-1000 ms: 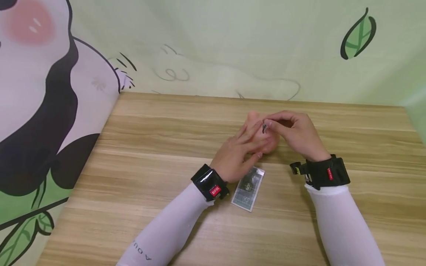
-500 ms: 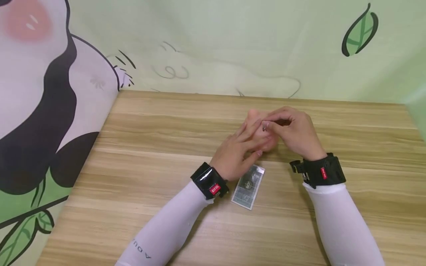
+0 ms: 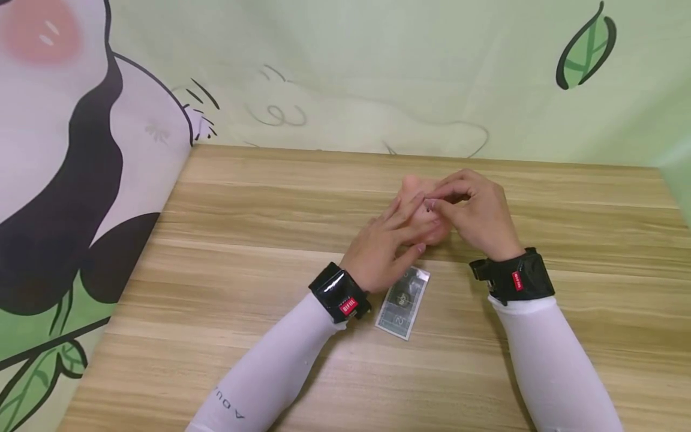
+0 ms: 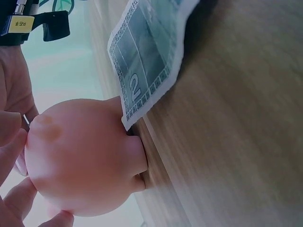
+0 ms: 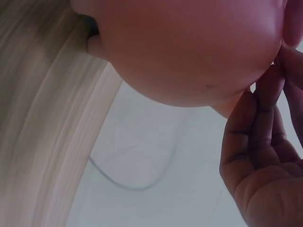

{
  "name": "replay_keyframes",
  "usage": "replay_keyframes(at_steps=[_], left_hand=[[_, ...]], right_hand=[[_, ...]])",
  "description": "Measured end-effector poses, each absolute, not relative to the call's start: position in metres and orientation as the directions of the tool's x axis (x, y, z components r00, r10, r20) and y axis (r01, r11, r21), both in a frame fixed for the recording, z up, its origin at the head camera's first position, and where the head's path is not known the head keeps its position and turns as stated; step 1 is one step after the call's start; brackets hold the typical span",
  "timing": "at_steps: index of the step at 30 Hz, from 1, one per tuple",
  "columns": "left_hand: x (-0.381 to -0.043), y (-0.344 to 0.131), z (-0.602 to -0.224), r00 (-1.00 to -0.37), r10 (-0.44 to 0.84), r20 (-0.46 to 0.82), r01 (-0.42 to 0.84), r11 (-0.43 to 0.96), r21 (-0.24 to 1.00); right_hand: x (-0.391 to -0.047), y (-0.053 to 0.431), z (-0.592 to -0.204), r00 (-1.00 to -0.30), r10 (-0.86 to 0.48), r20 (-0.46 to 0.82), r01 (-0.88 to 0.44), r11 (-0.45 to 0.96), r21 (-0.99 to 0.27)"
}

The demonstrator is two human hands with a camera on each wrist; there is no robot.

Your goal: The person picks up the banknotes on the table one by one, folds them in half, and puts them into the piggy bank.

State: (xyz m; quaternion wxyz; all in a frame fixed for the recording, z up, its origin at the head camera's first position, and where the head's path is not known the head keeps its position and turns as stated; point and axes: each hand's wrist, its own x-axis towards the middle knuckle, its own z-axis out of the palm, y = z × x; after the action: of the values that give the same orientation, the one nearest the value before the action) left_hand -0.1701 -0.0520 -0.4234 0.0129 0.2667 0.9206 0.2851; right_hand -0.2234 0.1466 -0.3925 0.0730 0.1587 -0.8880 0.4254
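A round pink piggy bank [image 3: 411,183] stands on its short legs on the wooden table; its rounded body [image 4: 87,156] fills much of the left wrist view. My left hand [image 3: 378,249] rests on it with fingers spread and nearly straight. At the top, my right hand [image 3: 483,213] pinches a small thin dark thing [image 3: 428,209] between thumb and fingertips, right at the bank's surface. Only a sliver of it shows, so I cannot tell its kind. A grey-green banknote [image 3: 402,306] marked 2 lies flat below the left hand.
The wood-grain table [image 3: 259,210] runs back to a pale green cloth [image 3: 351,72] with a drawn leaf and panda. Both wrists wear black straps, such as the left strap [image 3: 339,292], over white sleeves.
The dark thing under my right fingertips shows less than a second ago, and the right hand has shifted slightly. My left hand and the banknote keep their places.
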Motion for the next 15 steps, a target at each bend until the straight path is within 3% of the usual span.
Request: replay_keyframes(at_steps=[15], left_hand=[[-0.1699, -0.0514, -0.4234, -0.864, 0.488, 0.125, 0.474, 0.704, 0.528]], right_hand=[[-0.2236, 0.1456, -0.3914, -0.951, -0.23, 0.209, -0.308, 0.601, -0.738]])
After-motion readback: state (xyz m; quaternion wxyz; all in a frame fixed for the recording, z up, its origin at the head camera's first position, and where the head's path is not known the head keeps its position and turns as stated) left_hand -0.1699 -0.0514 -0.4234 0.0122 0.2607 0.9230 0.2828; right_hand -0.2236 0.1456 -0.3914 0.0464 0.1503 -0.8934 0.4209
